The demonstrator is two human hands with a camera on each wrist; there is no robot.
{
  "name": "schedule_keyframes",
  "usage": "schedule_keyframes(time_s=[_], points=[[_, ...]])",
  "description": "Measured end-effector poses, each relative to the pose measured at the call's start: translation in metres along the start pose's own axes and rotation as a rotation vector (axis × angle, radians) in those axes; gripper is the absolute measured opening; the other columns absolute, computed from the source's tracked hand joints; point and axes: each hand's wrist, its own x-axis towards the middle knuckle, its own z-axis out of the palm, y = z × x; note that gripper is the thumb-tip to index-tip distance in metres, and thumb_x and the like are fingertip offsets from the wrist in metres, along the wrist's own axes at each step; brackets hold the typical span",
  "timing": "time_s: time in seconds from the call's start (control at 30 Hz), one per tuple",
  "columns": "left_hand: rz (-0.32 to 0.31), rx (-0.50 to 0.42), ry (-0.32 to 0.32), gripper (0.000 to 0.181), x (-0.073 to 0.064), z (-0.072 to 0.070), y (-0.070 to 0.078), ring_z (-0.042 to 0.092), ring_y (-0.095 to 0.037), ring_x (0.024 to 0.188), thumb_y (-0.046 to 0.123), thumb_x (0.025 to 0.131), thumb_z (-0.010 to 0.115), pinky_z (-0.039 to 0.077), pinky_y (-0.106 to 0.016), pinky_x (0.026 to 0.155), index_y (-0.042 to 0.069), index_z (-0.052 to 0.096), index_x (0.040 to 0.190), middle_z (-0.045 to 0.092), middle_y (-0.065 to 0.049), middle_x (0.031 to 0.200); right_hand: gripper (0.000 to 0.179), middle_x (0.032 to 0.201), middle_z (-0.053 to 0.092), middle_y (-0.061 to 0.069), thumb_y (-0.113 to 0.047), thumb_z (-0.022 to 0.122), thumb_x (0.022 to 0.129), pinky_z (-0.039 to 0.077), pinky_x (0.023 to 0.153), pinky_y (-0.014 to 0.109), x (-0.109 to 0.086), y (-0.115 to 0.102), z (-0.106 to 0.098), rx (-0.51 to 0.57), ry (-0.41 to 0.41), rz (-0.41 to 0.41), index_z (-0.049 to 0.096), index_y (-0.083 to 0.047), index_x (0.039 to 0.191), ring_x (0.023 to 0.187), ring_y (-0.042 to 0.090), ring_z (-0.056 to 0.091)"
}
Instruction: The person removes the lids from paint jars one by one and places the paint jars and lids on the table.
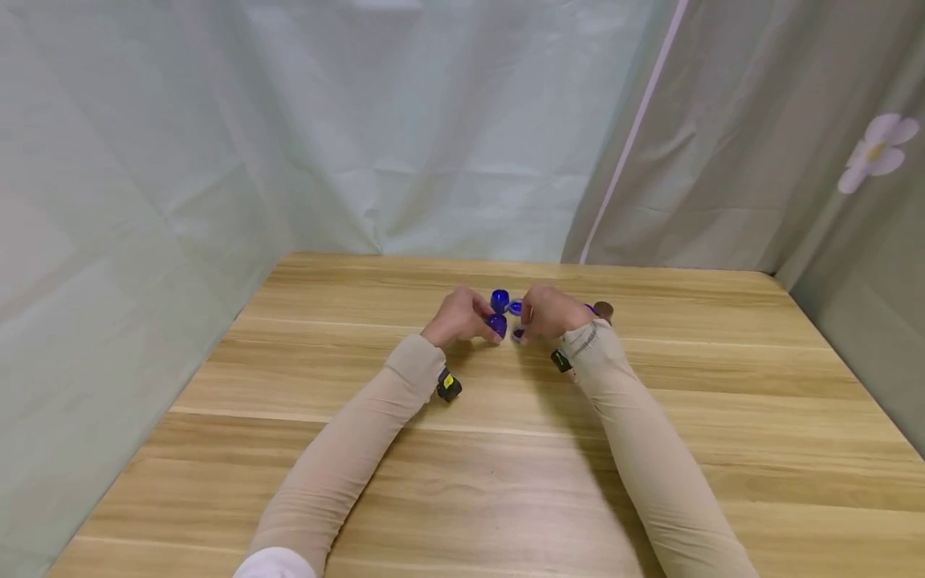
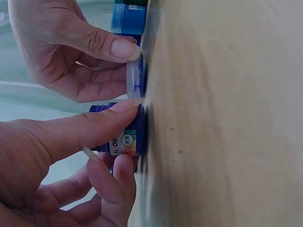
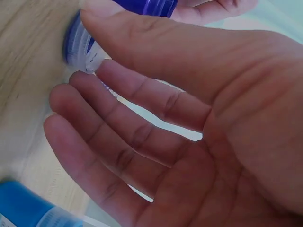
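Near the far middle of the table, my left hand (image 1: 462,313) grips a small dark blue-violet paint jar (image 2: 125,142) with a printed label, thumb on one side and fingers on the other. The jar stands on the table, its threaded neck showing without a lid. Just right of it, my right hand (image 1: 552,311) pinches the rim of a clear round lid (image 2: 134,78) between thumb and index finger, low at the tabletop. Violet colour shows inside the lid. The other right fingers (image 3: 94,137) are loosely bent.
Behind the held jar stands another blue jar (image 1: 499,299), beside a clear lid with blue inside (image 1: 516,307). A brown-topped jar (image 1: 603,309) and a lidded light blue jar (image 2: 131,19) stand past my right hand. Curtains (image 1: 448,160) hang behind the wooden table (image 1: 462,482).
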Motion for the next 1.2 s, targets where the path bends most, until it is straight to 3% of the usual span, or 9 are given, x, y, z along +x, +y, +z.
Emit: schedule_keyframes(time_s=[0.43, 0.77, 1.0, 1.2], points=[[-0.022, 0.055, 0.054, 0.034, -0.0077, -0.0007, -0.0008, 0.061, -0.02, 0.08, 0.013, 0.071, 0.094, 0.048, -0.026, 0.063, 0.004, 0.074, 0.096, 0.072, -0.011, 0.101, 0.027, 0.099, 0.069, 0.007, -0.021, 0.086, 0.083, 0.049, 0.068, 0.026, 0.0023, 0.0028, 0.0035, -0.014, 0.001, 0.016, 0.074, -0.004, 0.101, 0.081, 0.016, 0.059], [-0.076, -0.068, 0.029, 0.029, -0.0038, 0.0031, 0.0029, 0.066, -0.012, 0.06, 0.002, 0.077, 0.088, 0.054, -0.019, 0.054, -0.002, 0.071, 0.099, 0.074, -0.017, 0.098, 0.022, 0.084, 0.07, 0.005, -0.019, 0.084, 0.085, 0.047, 0.061, 0.023, 0.0044, 0.0038, 0.0047, 0.011, 0.028, -0.004, 0.074, -0.002, 0.094, 0.071, 0.013, 0.058], [-0.106, -0.109, 0.031, 0.046, -0.0044, 0.0039, 0.0043, 0.067, -0.012, 0.06, 0.001, 0.082, 0.084, 0.056, -0.019, 0.056, -0.008, 0.063, 0.122, 0.071, -0.024, 0.111, 0.019, 0.081, 0.069, 0.005, -0.016, 0.084, 0.085, 0.046, 0.06, 0.024, 0.0061, 0.0024, 0.0063, 0.056, 0.045, 0.044, 0.074, -0.002, 0.091, 0.071, 0.015, 0.058], [-0.12, -0.035, 0.029, 0.07, -0.001, 0.0045, 0.0037, 0.068, -0.014, 0.071, 0.009, 0.083, 0.085, 0.055, -0.019, 0.061, -0.007, 0.05, 0.141, 0.065, -0.024, 0.129, 0.027, 0.073, 0.066, 0.004, -0.018, 0.085, 0.085, 0.043, 0.057, 0.024, 0.0081, 0.0012, 0.0073, 0.096, 0.047, 0.102, 0.072, 0.001, 0.098, 0.064, 0.014, 0.056]])
